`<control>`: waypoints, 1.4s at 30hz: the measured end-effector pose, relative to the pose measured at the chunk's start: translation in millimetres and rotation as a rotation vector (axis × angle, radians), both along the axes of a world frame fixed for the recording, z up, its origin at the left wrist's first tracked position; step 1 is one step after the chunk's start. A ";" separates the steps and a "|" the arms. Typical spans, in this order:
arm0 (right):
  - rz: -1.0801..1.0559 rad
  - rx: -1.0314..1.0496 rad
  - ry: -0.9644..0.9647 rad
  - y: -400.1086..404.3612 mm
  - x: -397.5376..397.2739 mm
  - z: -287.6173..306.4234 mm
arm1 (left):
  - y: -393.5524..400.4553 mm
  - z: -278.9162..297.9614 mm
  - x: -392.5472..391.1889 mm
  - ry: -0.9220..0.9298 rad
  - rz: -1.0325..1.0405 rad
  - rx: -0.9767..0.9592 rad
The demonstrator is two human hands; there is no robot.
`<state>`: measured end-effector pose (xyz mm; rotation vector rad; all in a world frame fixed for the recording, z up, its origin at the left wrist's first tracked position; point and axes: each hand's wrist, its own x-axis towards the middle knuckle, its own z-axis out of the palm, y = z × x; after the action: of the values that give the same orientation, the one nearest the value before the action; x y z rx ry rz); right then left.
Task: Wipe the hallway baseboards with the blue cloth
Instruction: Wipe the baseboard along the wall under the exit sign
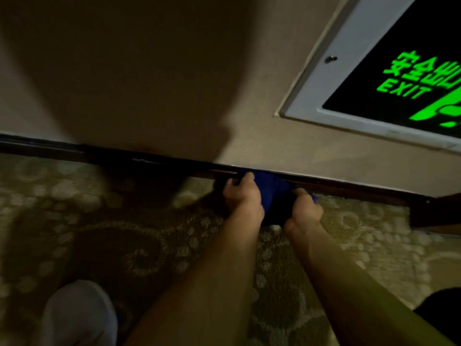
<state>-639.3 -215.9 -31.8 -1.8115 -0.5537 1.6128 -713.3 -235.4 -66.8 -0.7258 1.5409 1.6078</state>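
A dark wooden baseboard (pixel 349 187) runs along the foot of the beige wall, from the left edge down to the right. The blue cloth (pixel 270 188) is pressed against it near the middle of the view. My left hand (pixel 243 194) grips the cloth's left side, fingers curled over its top edge at the baseboard. On the cloth's right side my right hand (pixel 303 208) is closed. The lower part of the cloth is in shadow between my two hands.
A lit green exit sign (pixel 411 78) in a white frame is set low in the wall at the upper right. Patterned carpet (pixel 149 245) covers the floor. A white shoe (pixel 77 313) shows at the bottom left. Dark wooden trim (pixel 434 211) juts out at the right.
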 end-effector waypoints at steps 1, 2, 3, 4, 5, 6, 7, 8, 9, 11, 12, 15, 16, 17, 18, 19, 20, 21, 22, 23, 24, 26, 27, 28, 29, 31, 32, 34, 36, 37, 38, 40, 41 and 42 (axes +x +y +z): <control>0.053 -0.014 0.030 -1.9 -8.3 -4.2 | -8.4 0.3 -10.8 0.048 0.013 -0.027; 0.128 -0.033 0.070 -6.7 -20.9 -8.7 | -18.8 0.7 -25.1 0.098 0.038 -0.073; 0.211 -0.060 0.112 -14.4 -35.6 -11.7 | -30.5 -0.5 -41.7 0.143 0.087 -0.122; 0.297 -0.078 0.151 -23.5 -50.6 -14.5 | -43.8 -1.0 -58.9 0.169 0.164 -0.134; 0.373 -0.073 0.181 -33.5 -64.6 -15.9 | -56.5 -2.7 -75.3 0.185 0.223 -0.131; 0.439 -0.062 0.199 -43.8 -75.1 -15.2 | -68.0 -3.9 -89.1 0.209 0.254 -0.132; 0.494 -0.055 0.218 -51.8 -82.1 -14.0 | -75.5 -4.9 -98.2 0.234 0.257 -0.145; 0.536 -0.050 0.220 -56.7 -84.7 -12.6 | -77.9 -7.5 -101.4 0.244 0.250 -0.152; 0.553 -0.044 0.221 -56.9 -82.3 -12.6 | -75.8 -9.9 -101.1 0.245 0.244 -0.146; 0.513 0.000 0.190 -42.6 -63.1 -11.5 | -59.8 -16.9 -80.7 0.188 0.201 -0.112; 0.463 0.024 0.159 -29.3 -49.5 -11.6 | -48.3 -22.6 -64.7 0.149 0.143 -0.080; 0.261 0.040 0.014 12.5 -8.0 -11.5 | -24.5 -29.7 -13.8 0.072 -0.142 -0.020; 0.199 0.048 -0.013 21.2 1.1 -10.9 | -21.4 -29.4 -5.4 0.086 -0.233 -0.028; 0.154 0.049 -0.033 24.8 5.1 -12.7 | -22.4 -28.0 -3.3 0.116 -0.300 -0.047; 0.136 0.047 -0.031 22.8 2.6 -15.2 | -25.7 -26.0 -7.0 0.144 -0.333 -0.048; 0.146 0.040 -0.016 16.8 -5.4 -18.5 | -33.6 -26.2 -15.9 0.162 -0.320 -0.052; 0.192 0.018 0.016 7.1 -17.7 -22.6 | -47.0 -26.9 -30.5 0.197 -0.289 -0.070; 0.249 -0.013 0.059 -4.2 -32.3 -24.8 | -63.1 -24.3 -44.7 0.220 -0.253 -0.086; 0.325 -0.039 0.106 -16.1 -45.6 -24.6 | -82.3 -20.5 -58.9 0.210 -0.202 -0.072; 0.400 -0.055 0.147 -28.0 -60.0 -24.6 | -101.8 -17.3 -72.6 0.193 -0.149 -0.064; 0.472 -0.078 0.187 -40.1 -73.5 -20.5 | -121.3 -14.6 -85.4 0.192 -0.122 -0.081; 0.545 -0.150 0.240 -61.2 -95.7 -9.4 | -158.1 -2.3 -105.5 0.220 -0.107 -0.159; 0.524 -0.189 0.252 -67.5 -102.2 -3.0 | -169.6 15.6 -109.8 0.237 -0.103 -0.180; 0.470 -0.238 0.281 -72.0 -104.4 3.4 | -176.5 36.0 -111.0 0.259 -0.121 -0.176; 0.423 -0.281 0.297 -76.7 -105.6 6.3 | -183.4 49.6 -112.0 0.266 -0.147 -0.182; 0.402 -0.331 0.336 -91.0 -108.5 10.9 | -190.7 68.6 -112.7 0.276 -0.175 -0.199; 0.390 -0.313 0.322 -95.6 -109.1 12.4 | -190.3 73.9 -113.6 0.290 -0.191 -0.190; 0.335 -0.275 0.309 -102.8 -114.5 6.9 | -186.8 72.2 -117.9 0.308 -0.176 -0.166; 0.297 -0.241 0.268 -103.9 -118.1 -8.5 | -183.2 62.6 -122.5 0.344 -0.201 -0.191; 0.304 -0.216 0.243 -103.7 -117.1 -15.1 | -182.8 53.6 -124.1 0.353 -0.220 -0.192; 0.330 -0.207 0.242 -103.3 -114.9 -25.6 | -184.0 43.0 -124.3 0.345 -0.222 -0.186; 0.437 -0.229 0.275 -106.5 -113.6 -46.2 | -189.6 25.5 -121.4 0.292 -0.202 -0.180; 0.490 -0.242 0.269 -109.4 -113.4 -54.0 | -192.4 17.0 -119.0 0.244 -0.182 -0.171; 0.526 -0.253 0.259 -111.8 -113.8 -63.5 | -194.7 7.5 -116.1 0.188 -0.162 -0.146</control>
<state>-753.1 -327.7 -95.2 -1.6732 -0.7781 2.3233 -829.4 -430.1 -59.2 -0.5229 1.8187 1.4891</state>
